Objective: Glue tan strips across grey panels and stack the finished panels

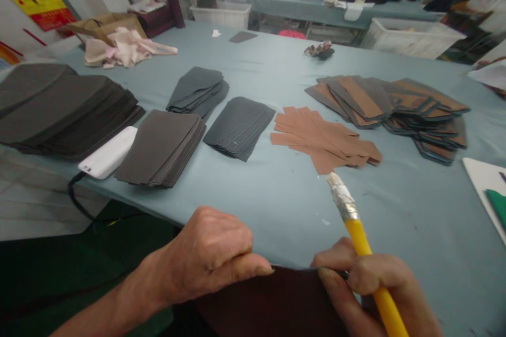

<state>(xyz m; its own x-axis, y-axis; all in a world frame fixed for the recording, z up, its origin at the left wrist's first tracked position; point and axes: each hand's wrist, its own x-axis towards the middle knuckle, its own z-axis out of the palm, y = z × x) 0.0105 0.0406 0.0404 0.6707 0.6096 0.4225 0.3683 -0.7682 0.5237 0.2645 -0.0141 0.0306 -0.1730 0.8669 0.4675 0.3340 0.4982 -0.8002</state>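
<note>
A dark brown sheet [276,300], perhaps leather, lies at the near table edge between both hands. My left hand [205,260] is closed on its upper left edge, thumb on top. My right hand [367,284] pinches the upper right edge between thumb and fingers. That same hand also carries a paintbrush [359,231] with a yellow handle, its whitish, caked bristles pointing up and away. Beyond the brush lies a loose pile of brown strips [324,139]. The lower part of the sheet runs out of view.
Stacks of dark cut pieces [162,147] stand left, around a white corded device [108,152]. Fanned grey and brown pieces [395,105] lie at right, near a white board [482,189]. Pink scraps [122,50] and a cardboard box [106,26] sit at the back left.
</note>
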